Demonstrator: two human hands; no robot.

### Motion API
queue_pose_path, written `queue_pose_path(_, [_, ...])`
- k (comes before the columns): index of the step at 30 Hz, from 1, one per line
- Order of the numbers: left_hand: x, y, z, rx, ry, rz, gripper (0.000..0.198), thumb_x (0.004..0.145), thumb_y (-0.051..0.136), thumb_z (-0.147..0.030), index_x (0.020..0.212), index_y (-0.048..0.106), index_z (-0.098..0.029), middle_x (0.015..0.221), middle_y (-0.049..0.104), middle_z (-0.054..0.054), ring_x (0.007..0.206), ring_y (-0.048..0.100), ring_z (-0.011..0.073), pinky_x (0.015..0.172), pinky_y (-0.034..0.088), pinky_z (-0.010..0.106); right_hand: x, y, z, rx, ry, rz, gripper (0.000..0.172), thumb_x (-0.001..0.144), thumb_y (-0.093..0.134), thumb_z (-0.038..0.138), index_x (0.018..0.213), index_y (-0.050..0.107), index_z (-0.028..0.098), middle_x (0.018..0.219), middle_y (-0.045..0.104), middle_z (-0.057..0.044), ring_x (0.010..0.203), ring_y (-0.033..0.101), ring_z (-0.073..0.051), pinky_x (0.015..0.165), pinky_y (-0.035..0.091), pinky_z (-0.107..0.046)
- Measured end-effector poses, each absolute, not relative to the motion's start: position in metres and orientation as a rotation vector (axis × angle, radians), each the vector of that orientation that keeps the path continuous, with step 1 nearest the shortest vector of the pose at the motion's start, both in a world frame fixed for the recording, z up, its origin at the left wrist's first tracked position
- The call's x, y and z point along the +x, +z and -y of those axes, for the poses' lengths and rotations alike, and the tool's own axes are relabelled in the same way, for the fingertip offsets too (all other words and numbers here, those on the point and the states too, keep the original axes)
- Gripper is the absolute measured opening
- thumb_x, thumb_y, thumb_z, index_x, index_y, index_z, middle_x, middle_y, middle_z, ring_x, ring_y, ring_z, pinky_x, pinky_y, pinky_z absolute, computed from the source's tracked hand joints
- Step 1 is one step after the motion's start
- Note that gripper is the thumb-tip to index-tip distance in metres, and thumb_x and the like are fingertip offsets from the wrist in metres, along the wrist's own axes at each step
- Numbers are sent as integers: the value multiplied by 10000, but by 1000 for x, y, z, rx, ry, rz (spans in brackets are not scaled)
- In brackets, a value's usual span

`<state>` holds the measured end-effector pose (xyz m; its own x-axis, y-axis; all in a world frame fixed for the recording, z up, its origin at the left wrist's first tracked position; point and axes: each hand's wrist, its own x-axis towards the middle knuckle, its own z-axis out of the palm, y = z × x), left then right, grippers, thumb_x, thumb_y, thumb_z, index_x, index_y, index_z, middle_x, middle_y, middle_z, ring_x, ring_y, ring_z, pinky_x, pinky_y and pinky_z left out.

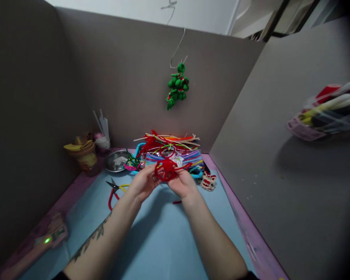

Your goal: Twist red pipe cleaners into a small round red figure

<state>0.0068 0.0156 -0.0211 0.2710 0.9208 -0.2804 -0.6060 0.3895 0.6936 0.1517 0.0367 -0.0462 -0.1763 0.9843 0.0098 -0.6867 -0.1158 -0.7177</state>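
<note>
The person holds a round red openwork piece (167,170) with both bare hands, raised above the light blue mat (163,241) and in front of the blue tray (139,148). The left hand (146,182) is half closed, and its fingers are bent at the left edge of the piece. The right hand (182,182) is also half closed and keeps the right edge, near a thin red strip that sticks out to the right; how firmly each hand presses, I cannot tell. In and over the tray lies a pile of coloured fuzzy stems (169,142), among which red, orange, blue and purple are seen. Just beside the tray, on its right, there is a cream and red figure (207,182). Near the left forearm lie the cutters (114,187) with red and yellow handles, their blades apart, and behind them stands a metal bowl (108,163) with small pale bits inside. A short red stem (177,202) lies on the mat, next to the right wrist. Farther to the left there are a brown pot (87,159) and some white sticks (104,126). At the lower left, a pink device (56,235) shows a green light. Above, a green ornament (177,85) with red spots hangs from a wire hook (177,48).
</note>
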Motion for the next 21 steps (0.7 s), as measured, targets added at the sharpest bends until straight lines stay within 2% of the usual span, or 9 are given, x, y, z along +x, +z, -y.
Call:
queue_pose_path(5, [4, -23, -23, 425, 1183, -626, 150, 808, 578, -68, 877, 663, -170, 833, 710, 36, 708, 655, 121, 710, 541, 253, 150, -34, -27, -526, 1790, 558, 142, 698, 545, 176, 791, 646, 212, 802, 755, -11, 833, 694, -208, 889, 544, -438])
queue_pose_path(9, [3, -21, -23, 462, 1317, -563, 130, 814, 591, -97, 865, 662, -193, 865, 715, 27, 808, 660, 123, 816, 535, 260, 143, -22, -16, -535, 1772, 553, 119, 746, 605, 306, 800, 664, 218, 845, 756, -33, 900, 686, -230, 857, 550, -443])
queue_pose_path(13, [4, -17, -19, 569, 1368, -538, 202, 793, 620, -129, 968, 662, -222, 902, 713, 16, 877, 657, 138, 883, 521, 287, 132, -22, -10, -546, 1680, 716, 227, 634, 775, 284, 835, 681, 235, 949, 755, -23, 940, 671, -216, 847, 548, -375])
queue_pose_path(17, [7, -14, -14, 593, 1359, -500, 281, 792, 605, -128, 1049, 643, -236, 937, 716, 16, 896, 666, 144, 925, 500, 301, 129, -30, -11, -564, 1584, 779, 301, 562, 858, 310, 802, 698, 223, 876, 751, -3, 867, 670, -182, 883, 512, -341])
queue_pose_path(21, [12, -14, -11, 529, 1380, -478, 274, 806, 567, -113, 1039, 644, -235, 917, 719, 18, 888, 667, 150, 947, 492, 317, 129, -31, -12, -546, 1546, 852, 351, 537, 882, 382, 793, 703, 222, 846, 744, 10, 854, 663, -166, 940, 476, -329])
